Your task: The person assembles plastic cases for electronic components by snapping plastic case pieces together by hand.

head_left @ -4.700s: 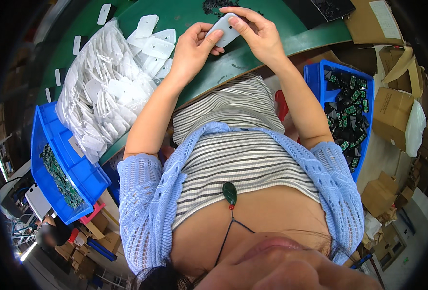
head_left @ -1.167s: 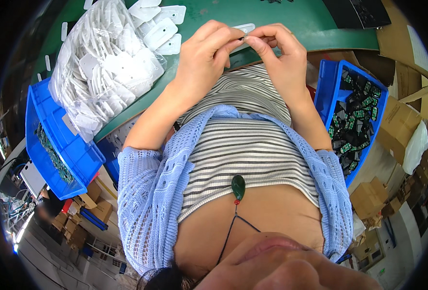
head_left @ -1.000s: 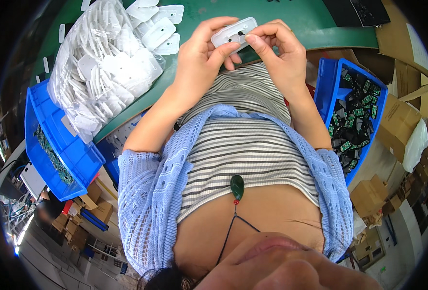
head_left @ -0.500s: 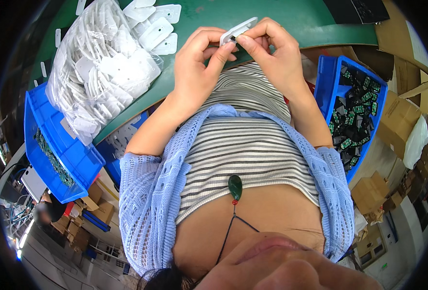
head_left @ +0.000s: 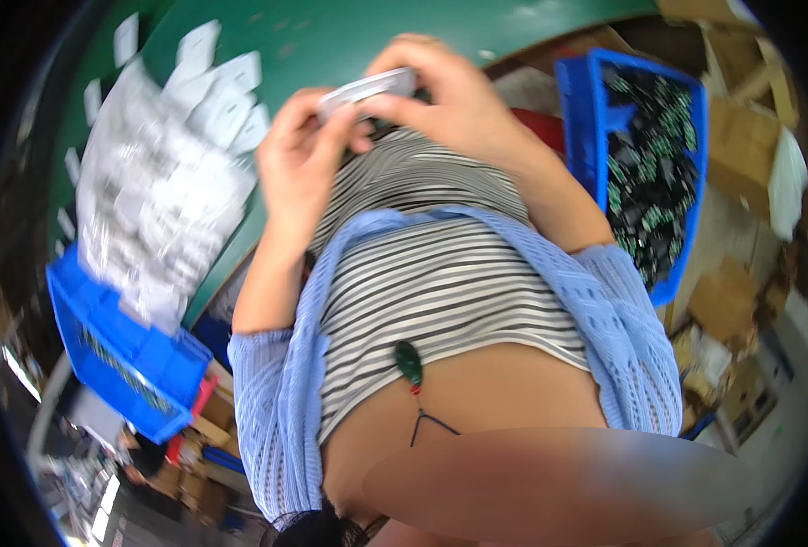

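Between both hands, above the near edge of the green table, is a flat white plastic casing point(head_left: 367, 88) with rounded corners, seen nearly edge-on. My left hand point(head_left: 305, 150) pinches its left end between thumb and fingers. At its right end my right hand point(head_left: 440, 96) grips it, thumb along the near edge and fingers behind. The face turned away from me is hidden, and motion blurs the fingers. To the left lies a clear plastic bag point(head_left: 162, 191) full of similar white pieces, with several loose white casings point(head_left: 226, 100) beside it.
The green table point(head_left: 331, 36) curves across the far side. At the right stands a blue bin point(head_left: 586, 128) of small green-and-black circuit boards point(head_left: 650, 173). Another blue bin point(head_left: 126, 319) with boards sits at the left, below the bag. Cardboard boxes point(head_left: 741, 155) are stacked at the far right.
Both hands and the white casing have shifted left in the view and tilted differently. The bag and bins have shifted too, as the whole view has turned. A small black part seen at the casing earlier is hidden now.
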Demonstrator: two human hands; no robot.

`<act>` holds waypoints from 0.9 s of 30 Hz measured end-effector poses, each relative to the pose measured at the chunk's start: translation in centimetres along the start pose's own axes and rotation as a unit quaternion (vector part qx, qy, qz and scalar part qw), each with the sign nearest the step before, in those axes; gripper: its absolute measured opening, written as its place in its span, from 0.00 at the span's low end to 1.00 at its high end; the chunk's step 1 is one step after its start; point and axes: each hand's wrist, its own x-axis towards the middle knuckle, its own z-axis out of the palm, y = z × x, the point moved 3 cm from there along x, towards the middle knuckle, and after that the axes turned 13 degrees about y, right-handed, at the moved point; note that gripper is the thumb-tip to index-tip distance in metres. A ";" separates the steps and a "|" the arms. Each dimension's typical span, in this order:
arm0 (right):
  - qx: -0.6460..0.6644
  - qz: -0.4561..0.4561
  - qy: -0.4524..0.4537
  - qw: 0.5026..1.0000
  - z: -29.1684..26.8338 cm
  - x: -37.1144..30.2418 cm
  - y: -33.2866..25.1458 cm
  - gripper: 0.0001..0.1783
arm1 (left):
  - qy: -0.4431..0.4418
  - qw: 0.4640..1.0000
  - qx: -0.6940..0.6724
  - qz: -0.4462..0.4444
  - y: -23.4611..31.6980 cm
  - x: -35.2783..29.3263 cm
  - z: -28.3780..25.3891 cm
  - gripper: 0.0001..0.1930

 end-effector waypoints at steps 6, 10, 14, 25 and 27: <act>0.139 0.046 0.033 0.989 0.7 -0.5 1.2 0.09 | 0.009 0.998 0.048 -0.045 -0.6 0.3 0.1 0.08; 0.130 0.122 0.037 0.983 0.1 -1.0 2.3 0.10 | -0.019 0.997 0.055 -0.041 -1.0 0.7 0.9 0.07; 0.193 0.118 0.035 0.974 -0.6 -1.4 3.4 0.09 | -0.024 0.995 0.081 -0.053 -1.0 1.2 2.2 0.07; 0.289 0.193 0.032 0.937 -2.8 -2.9 3.5 0.10 | -0.032 0.996 0.025 -0.082 -0.8 0.7 4.2 0.07; 0.263 0.186 0.022 0.947 -2.7 -2.8 3.8 0.10 | -0.037 0.996 0.025 -0.082 -0.8 0.8 4.3 0.07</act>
